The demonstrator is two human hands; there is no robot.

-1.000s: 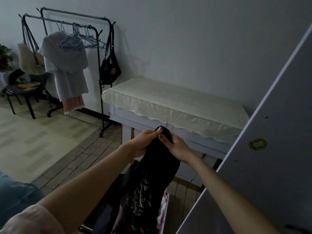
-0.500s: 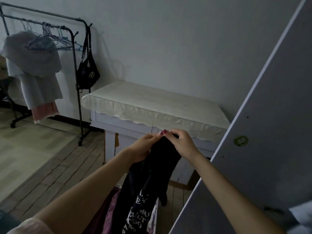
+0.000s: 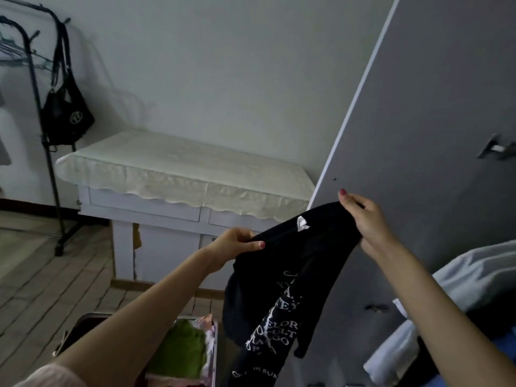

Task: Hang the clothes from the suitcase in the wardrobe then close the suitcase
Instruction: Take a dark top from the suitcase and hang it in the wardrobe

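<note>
Black shirt between both hands' pinching fingers

Both hands, left hand and right hand, grip a black shirt spread before the wardrobe door; the suitcase lies open below.

Matt black cloth shirt, smooth matt wardrobe door, black metal rack, lacy cloth table cover

Suitcase largely behind left forearm
</note>
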